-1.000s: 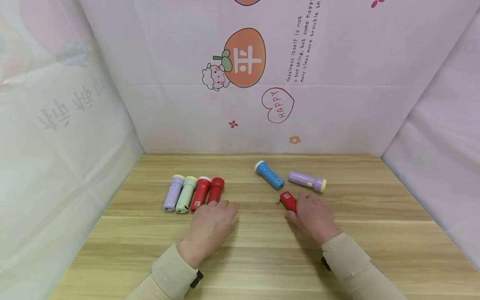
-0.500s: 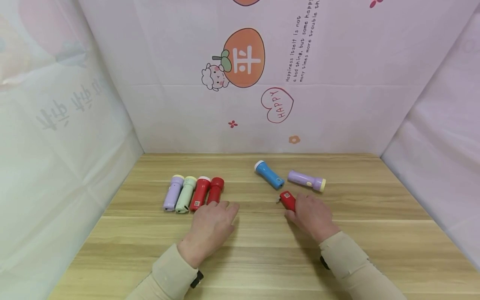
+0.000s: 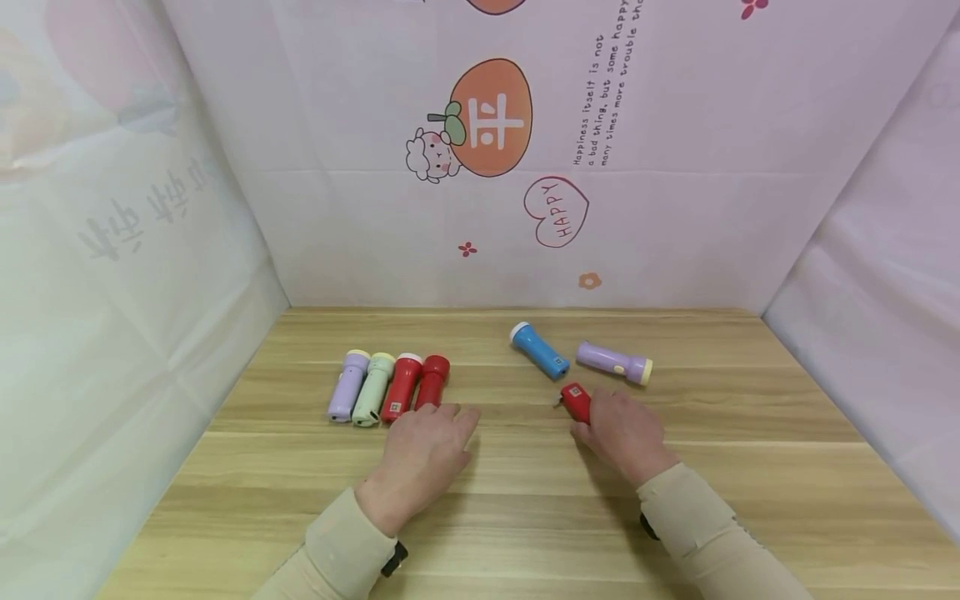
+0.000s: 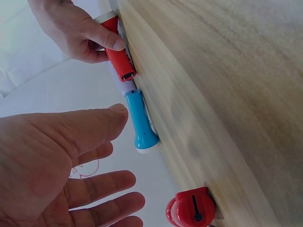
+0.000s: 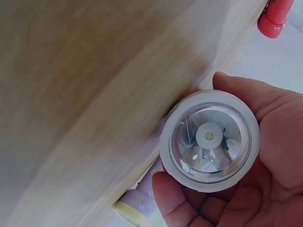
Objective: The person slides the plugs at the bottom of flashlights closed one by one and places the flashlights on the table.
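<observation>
My right hand [image 3: 624,435] grips a red flashlight [image 3: 576,402] low over the table, thumb on one side and fingers on the other. Its tail and a small metal prong show in the head view. In the right wrist view its white-rimmed lens [image 5: 208,137] faces the camera. My left hand [image 3: 422,460] has its fingers extended just in front of an all-red flashlight [image 3: 432,379], whose tail [image 4: 198,207] appears beyond the fingertips in the left wrist view. Left of that lie a red flashlight with a white rim [image 3: 402,390], a pale green one [image 3: 372,392] and a purple one [image 3: 348,387], side by side.
A blue flashlight [image 3: 540,351] lies beyond the right hand, and a purple flashlight [image 3: 613,362] with a cream rim lies to its right. Printed white cloth [image 3: 360,242] encloses the wooden table [image 3: 517,533] at the back and both sides.
</observation>
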`<action>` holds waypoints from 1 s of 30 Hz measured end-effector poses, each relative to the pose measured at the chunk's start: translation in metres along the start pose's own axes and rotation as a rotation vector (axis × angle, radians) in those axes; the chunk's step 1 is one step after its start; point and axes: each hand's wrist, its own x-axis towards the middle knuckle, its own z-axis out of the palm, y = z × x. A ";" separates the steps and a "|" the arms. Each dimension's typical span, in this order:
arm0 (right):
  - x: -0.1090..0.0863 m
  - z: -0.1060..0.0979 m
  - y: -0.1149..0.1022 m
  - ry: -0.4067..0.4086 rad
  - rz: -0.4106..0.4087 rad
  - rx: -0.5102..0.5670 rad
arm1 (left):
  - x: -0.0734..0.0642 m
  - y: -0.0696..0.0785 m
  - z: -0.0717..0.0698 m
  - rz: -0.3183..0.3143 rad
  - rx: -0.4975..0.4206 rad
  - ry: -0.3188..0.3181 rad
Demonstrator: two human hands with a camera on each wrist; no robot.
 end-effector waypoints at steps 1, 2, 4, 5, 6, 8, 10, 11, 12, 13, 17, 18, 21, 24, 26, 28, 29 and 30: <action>0.000 0.000 0.000 0.002 0.001 -0.002 | 0.000 0.000 0.000 -0.001 0.002 0.000; 0.001 0.001 0.000 0.002 0.003 -0.005 | 0.000 0.000 0.000 0.000 0.003 0.001; 0.001 0.001 0.000 -0.001 0.008 -0.009 | 0.000 0.000 0.001 0.002 0.003 0.005; 0.001 0.001 0.000 -0.003 0.010 -0.010 | 0.000 0.000 0.000 0.003 0.003 0.006; 0.002 0.001 0.000 -0.007 0.012 -0.010 | 0.000 0.001 0.000 0.004 0.004 0.007; 0.002 0.001 0.000 -0.010 0.015 -0.010 | 0.000 0.001 0.000 0.005 0.004 0.009; 0.001 0.001 0.001 -0.006 0.014 -0.005 | 0.000 0.001 0.000 0.006 0.005 0.009; 0.001 0.001 0.001 -0.002 0.013 -0.003 | -0.001 0.001 0.000 0.005 0.008 0.007; 0.001 0.001 0.001 0.002 0.011 -0.002 | -0.001 0.001 -0.001 0.006 0.009 0.006; 0.001 0.001 0.001 0.008 0.008 -0.002 | 0.000 0.001 -0.001 0.006 0.009 0.008; 0.001 0.002 0.002 0.019 -0.006 -0.017 | -0.001 0.001 0.000 0.006 0.011 0.012; 0.001 0.003 0.003 0.020 -0.009 -0.023 | -0.001 0.001 0.000 0.007 0.012 0.015; 0.000 0.004 0.004 0.018 -0.015 -0.032 | -0.001 0.002 0.001 0.009 0.013 0.022; 0.000 0.004 0.005 0.023 -0.024 -0.030 | 0.000 0.002 0.001 0.009 0.012 0.025; 0.000 0.003 0.006 0.031 -0.037 -0.027 | 0.000 0.001 0.001 0.010 0.008 0.025; -0.001 0.001 0.006 0.039 -0.052 -0.027 | 0.000 0.001 0.001 0.013 0.003 0.028; -0.001 0.000 0.006 0.039 -0.059 -0.025 | 0.000 0.001 0.000 0.015 0.000 0.030; -0.001 -0.001 0.005 0.043 -0.067 -0.030 | -0.001 0.001 0.000 0.018 -0.002 0.034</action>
